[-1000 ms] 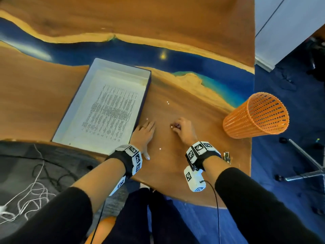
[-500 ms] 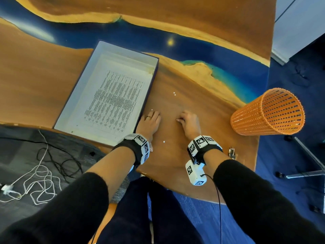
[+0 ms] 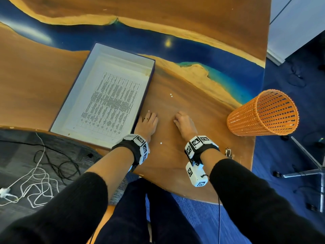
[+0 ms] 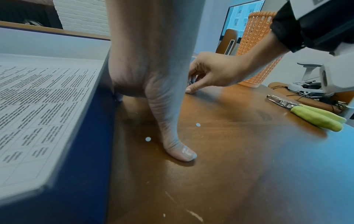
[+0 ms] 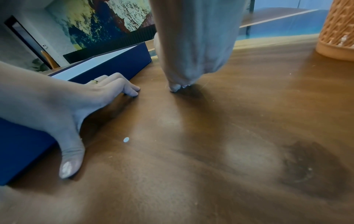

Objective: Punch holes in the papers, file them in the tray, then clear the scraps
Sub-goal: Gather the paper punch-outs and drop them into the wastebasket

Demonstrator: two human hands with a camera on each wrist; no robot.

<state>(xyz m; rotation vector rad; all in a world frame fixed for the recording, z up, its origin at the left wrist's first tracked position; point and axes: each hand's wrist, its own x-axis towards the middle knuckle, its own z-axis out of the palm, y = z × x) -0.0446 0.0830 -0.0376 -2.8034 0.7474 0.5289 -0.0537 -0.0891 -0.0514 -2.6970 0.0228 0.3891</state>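
Observation:
The blue tray [image 3: 75, 92] lies left of centre with a printed paper [image 3: 112, 103] flat inside. My left hand [image 3: 149, 118] rests flat on the table against the tray's near right wall [image 5: 118, 63], fingers straight and thumb [image 4: 180, 151] spread. My right hand [image 3: 175, 118] is a hand's width to the right. Its fingers are curled and its fingertips [image 5: 177, 87] pinch together on the wood, seemingly on a small paper scrap. White scraps lie loose: two beyond the hands [image 3: 171, 95], one between the wrists [image 3: 161, 143] [image 5: 126, 139], one by the left thumb [image 4: 148, 139].
An orange mesh basket [image 3: 260, 113] lies on its side at the table's right edge. A green-handled hole punch [image 4: 310, 113] sits near the front edge behind my right wrist. The table edge curves close to me, and cables lie on the floor at the left.
The head view has tilted and shifted slightly. Both hands stay where they were beside the tray, with the right fingertips still pinched on the table.

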